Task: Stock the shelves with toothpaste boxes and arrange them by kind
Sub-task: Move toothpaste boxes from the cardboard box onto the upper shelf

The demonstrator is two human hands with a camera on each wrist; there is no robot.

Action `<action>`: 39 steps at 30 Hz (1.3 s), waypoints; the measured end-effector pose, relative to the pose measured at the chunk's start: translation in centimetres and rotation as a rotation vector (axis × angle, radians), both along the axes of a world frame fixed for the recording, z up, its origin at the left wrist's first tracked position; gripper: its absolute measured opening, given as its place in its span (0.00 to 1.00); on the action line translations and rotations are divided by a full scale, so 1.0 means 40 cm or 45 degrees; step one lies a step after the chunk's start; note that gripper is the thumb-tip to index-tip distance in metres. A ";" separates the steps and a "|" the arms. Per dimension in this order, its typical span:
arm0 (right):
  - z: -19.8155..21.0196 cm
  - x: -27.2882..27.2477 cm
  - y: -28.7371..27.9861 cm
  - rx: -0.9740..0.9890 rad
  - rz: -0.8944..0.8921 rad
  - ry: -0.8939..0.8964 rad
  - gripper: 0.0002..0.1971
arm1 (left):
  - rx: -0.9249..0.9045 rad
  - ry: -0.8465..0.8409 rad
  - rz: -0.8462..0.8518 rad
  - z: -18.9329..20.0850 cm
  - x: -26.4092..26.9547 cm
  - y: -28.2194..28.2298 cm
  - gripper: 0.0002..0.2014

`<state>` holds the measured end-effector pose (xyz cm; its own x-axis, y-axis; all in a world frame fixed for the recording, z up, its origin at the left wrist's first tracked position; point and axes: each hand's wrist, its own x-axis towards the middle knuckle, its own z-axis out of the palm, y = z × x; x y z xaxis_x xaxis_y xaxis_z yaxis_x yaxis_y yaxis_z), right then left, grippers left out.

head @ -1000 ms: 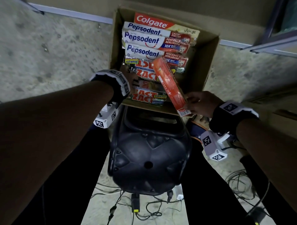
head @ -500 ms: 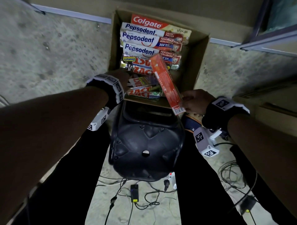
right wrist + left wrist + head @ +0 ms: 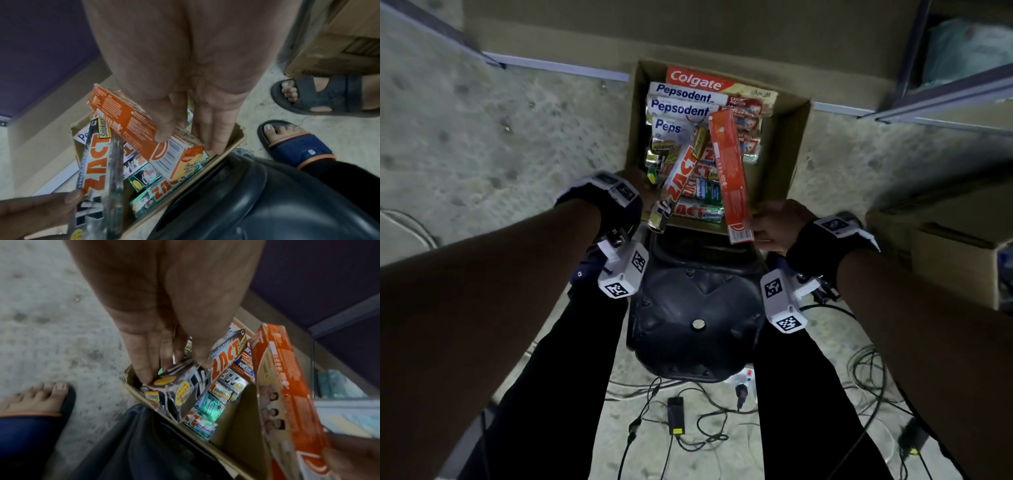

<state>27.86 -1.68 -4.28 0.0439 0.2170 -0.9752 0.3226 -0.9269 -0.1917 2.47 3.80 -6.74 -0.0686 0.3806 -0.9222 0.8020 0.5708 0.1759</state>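
Lifting a Zact box out of a carton on the floor, a person's left hand pinches the near end of the box between thumb and curled fingers; half a second ago that hand was only reaching among the packs, and the box lay flat with the others. It now tilts up, its far end over the Pepsodent boxes, its near end raised past the carton's front edge. A second item is thus on its way out, though nothing has yet gone to the shelves, seen at upper right.

To the right, the orange box stands angled over the carton much as it did a second ago. The right hand grips its lower end, thumb on one face and fingers behind. The two boxes are near each other but apart, each held over the carton in front of the person's knees. A Colgate box lies at the carton's far end. A black chair sits between the person's legs, with cables on the floor behind.
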 end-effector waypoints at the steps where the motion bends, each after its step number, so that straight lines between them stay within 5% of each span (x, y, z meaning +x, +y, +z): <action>1: -0.003 -0.008 0.001 -0.059 -0.019 0.073 0.08 | -0.047 -0.016 0.030 -0.008 0.002 -0.003 0.15; 3: -0.013 -0.021 0.002 -0.190 -0.098 0.176 0.07 | -0.117 -0.089 0.194 -0.021 0.006 -0.015 0.21; 5: -0.030 -0.036 -0.001 -0.182 -0.138 0.111 0.07 | -0.183 -0.183 0.495 -0.023 0.014 -0.027 0.14; 8: -0.067 -0.053 -0.015 -0.029 0.088 -0.024 0.02 | -0.224 -0.281 0.707 -0.042 0.016 -0.050 0.14; 12: -0.118 -0.063 -0.026 0.002 0.291 -0.092 0.19 | -0.249 -0.356 0.780 -0.061 0.015 -0.075 0.19; 26: -0.160 -0.064 -0.012 0.046 0.728 -0.132 0.18 | -0.173 -0.357 0.674 -0.078 -0.004 -0.095 0.20; 34: -0.133 -0.070 0.034 0.106 0.407 -0.231 0.46 | -0.175 -0.373 0.633 -0.065 0.006 -0.045 0.29; 39: -0.138 -0.093 0.057 0.099 0.288 -0.167 0.40 | -0.171 -0.362 0.533 -0.079 0.008 -0.026 0.34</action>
